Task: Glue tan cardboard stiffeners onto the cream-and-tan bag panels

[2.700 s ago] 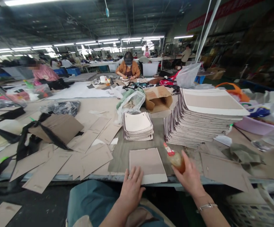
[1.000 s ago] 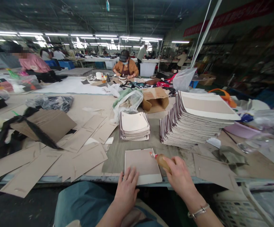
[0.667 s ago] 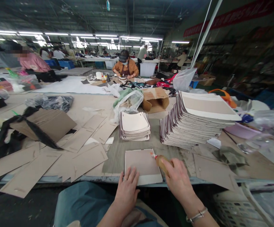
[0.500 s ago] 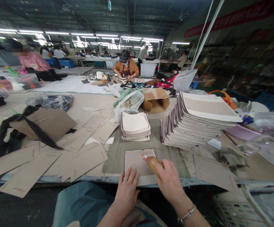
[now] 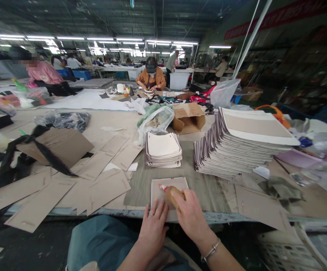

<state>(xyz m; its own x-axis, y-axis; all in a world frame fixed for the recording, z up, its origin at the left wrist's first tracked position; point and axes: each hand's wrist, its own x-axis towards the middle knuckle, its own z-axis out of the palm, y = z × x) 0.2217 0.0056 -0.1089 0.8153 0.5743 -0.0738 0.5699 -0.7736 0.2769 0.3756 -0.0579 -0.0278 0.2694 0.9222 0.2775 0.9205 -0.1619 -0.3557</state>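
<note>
A greyish-beige panel with a pale edge (image 5: 177,183) lies on the dark mat at the table's front edge. My left hand (image 5: 154,222) rests flat on its lower left part, fingers spread. In my right hand (image 5: 190,210) is a brownish glue bottle (image 5: 172,195) with a red and white nozzle, tilted so that its tip is at the panel's upper left area. Whether the tip touches the surface I cannot tell. Beyond the panel stands a small stack of white panels (image 5: 163,145); a taller, leaning stack of panels (image 5: 236,150) is to the right.
Loose beige boards (image 5: 108,188) overlap on the left beside a bundle of boards (image 5: 59,145) with black strips. An open cardboard box (image 5: 188,118) and a plastic bag (image 5: 158,120) sit behind the stacks. A white basket (image 5: 282,248) is below right. A co-worker (image 5: 151,77) sits across.
My right hand has moved the glue bottle left across the panel, from the upper middle to the upper left. My left hand stays on the panel. The whole view has shifted slightly.
</note>
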